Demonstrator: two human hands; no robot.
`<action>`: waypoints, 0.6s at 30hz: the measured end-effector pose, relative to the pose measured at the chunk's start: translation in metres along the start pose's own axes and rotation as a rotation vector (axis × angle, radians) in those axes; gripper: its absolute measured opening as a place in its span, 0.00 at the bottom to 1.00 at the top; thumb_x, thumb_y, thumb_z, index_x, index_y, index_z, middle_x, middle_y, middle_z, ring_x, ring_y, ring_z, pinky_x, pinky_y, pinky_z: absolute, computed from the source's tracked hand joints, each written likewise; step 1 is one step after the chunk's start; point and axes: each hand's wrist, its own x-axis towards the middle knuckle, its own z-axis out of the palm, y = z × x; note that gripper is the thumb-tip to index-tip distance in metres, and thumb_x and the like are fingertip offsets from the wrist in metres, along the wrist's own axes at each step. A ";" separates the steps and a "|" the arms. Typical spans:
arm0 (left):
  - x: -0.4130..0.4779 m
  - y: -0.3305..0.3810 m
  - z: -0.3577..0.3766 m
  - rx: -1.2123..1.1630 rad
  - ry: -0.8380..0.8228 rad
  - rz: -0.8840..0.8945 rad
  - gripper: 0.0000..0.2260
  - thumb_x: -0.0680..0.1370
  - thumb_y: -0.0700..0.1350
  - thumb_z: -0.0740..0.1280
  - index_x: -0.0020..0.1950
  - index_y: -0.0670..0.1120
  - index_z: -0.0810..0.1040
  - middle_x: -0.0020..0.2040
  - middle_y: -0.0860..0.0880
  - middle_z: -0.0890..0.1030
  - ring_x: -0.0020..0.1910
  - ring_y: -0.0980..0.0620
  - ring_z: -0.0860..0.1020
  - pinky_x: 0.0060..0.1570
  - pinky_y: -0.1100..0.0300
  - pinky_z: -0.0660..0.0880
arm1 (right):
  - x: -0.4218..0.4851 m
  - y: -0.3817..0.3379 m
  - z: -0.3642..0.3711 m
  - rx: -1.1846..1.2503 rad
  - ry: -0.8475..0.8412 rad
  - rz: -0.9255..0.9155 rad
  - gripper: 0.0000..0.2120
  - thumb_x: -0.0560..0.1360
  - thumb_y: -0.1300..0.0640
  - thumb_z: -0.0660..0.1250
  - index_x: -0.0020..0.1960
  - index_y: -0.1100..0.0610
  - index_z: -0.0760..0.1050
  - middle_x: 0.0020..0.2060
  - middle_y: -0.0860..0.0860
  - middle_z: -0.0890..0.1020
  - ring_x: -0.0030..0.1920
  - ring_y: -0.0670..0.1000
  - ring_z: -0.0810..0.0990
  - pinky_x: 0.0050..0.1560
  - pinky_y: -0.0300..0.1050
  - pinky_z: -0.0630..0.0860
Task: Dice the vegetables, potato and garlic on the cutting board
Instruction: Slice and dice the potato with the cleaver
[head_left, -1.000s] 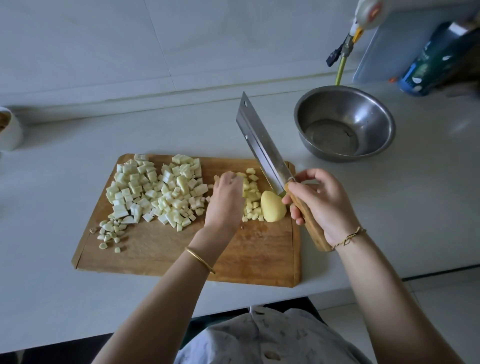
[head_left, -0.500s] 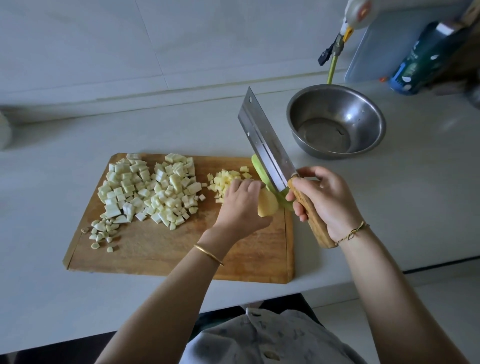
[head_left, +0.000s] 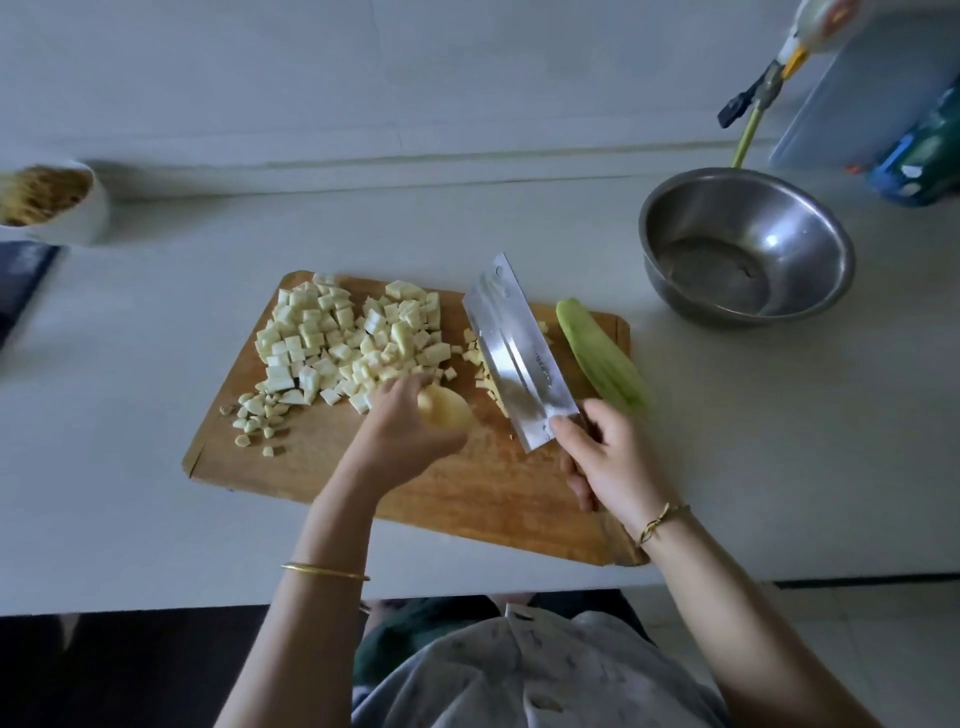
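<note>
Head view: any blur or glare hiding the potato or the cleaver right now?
Head view: the potato in the left hand is motion-smeared, its edges soft; head view: the cleaver blade carries pale glare streaks, yet its outline reads; head view: the green vegetable blurs at its near end.

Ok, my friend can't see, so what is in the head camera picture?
A left hand holds a potato piece on a wooden cutting board while the right hand grips a cleaver. Diced white vegetables lie piled on the board; a steel bowl stands to its right.
</note>
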 end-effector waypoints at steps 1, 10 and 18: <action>-0.001 -0.002 0.002 0.022 -0.028 -0.012 0.36 0.69 0.46 0.75 0.73 0.45 0.63 0.67 0.47 0.66 0.55 0.53 0.69 0.32 0.73 0.67 | 0.000 0.002 0.003 -0.023 0.000 0.002 0.16 0.79 0.56 0.64 0.35 0.59 0.65 0.23 0.51 0.72 0.19 0.51 0.69 0.21 0.44 0.66; -0.004 -0.001 0.011 0.048 -0.080 -0.029 0.38 0.69 0.46 0.73 0.75 0.46 0.59 0.69 0.46 0.64 0.63 0.48 0.68 0.53 0.56 0.74 | 0.000 -0.001 0.019 -0.140 -0.020 0.053 0.16 0.79 0.57 0.62 0.36 0.60 0.62 0.22 0.51 0.70 0.17 0.49 0.66 0.18 0.37 0.61; -0.005 0.000 0.014 0.026 -0.070 -0.019 0.40 0.69 0.46 0.74 0.76 0.47 0.56 0.71 0.45 0.63 0.64 0.47 0.67 0.55 0.57 0.72 | 0.007 0.001 0.029 -0.178 -0.053 0.076 0.16 0.79 0.57 0.62 0.35 0.58 0.62 0.24 0.53 0.72 0.16 0.48 0.65 0.17 0.37 0.61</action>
